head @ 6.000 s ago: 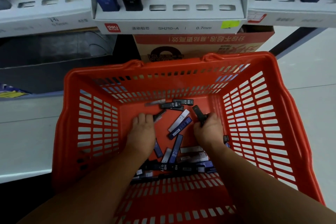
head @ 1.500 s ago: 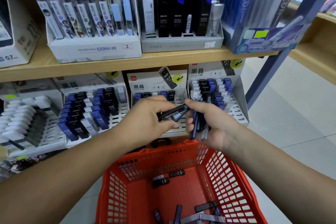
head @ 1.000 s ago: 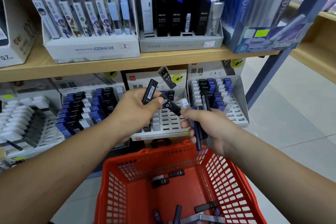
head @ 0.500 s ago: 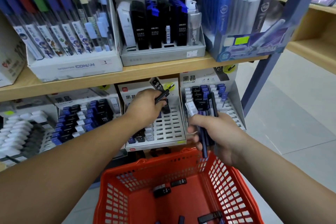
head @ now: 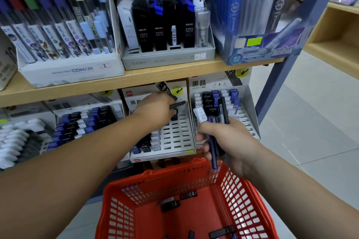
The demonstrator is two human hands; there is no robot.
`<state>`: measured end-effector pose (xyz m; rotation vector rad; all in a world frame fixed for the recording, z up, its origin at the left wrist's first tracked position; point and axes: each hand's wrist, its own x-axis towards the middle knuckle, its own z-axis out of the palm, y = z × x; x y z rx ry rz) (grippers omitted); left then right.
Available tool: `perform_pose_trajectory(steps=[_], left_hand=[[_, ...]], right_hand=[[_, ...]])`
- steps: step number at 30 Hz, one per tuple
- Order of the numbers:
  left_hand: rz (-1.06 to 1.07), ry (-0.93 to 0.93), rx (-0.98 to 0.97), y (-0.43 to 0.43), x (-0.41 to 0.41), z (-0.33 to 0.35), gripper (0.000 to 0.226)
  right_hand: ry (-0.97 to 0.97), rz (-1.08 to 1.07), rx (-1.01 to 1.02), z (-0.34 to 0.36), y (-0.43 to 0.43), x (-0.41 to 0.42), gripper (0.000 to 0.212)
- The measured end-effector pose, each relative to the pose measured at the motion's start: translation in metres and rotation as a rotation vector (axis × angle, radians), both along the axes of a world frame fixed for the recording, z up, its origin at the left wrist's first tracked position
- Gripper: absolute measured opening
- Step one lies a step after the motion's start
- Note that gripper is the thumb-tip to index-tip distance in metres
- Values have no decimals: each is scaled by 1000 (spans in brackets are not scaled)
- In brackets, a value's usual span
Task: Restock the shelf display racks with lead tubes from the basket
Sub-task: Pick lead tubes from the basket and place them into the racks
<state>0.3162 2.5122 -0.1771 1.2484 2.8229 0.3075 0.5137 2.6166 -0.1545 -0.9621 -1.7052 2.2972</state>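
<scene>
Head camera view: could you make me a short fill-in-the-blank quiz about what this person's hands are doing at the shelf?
1. The left hand holds one ____ lead tube at the middle rack.
2. Most of that rack's visible slots are ____.
3. The right hand grips a bundle of tubes above the basket, where loose tubes are marked HB and ____.

Missing words: black; empty; 0.7

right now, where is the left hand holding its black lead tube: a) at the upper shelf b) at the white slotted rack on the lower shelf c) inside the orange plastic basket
b: left hand holds the black lead tube at the upper slots of the white slotted rack
</scene>
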Motion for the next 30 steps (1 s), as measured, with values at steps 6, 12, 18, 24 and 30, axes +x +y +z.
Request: perform_pose_trajectory(steps=[6,12,18,24,30], left_hand=[[43,-138,183,-1,19,9,29],[59,-847,269,-43,70,42,32],[121,-861,407,-61,73,46,31],[39,-731,592,-82,62,47,21],[101,-871,628,-79,57,44,29]], right_hand=[[48,-48,79,-1,-3,-2,18],[216,-93,193,6,-4,-6,23],[172,-78,170,4,-13,-15,24],[82,-171,34,-2,-6,-12,26],[144,-74,22,0,-12,-12,25]])
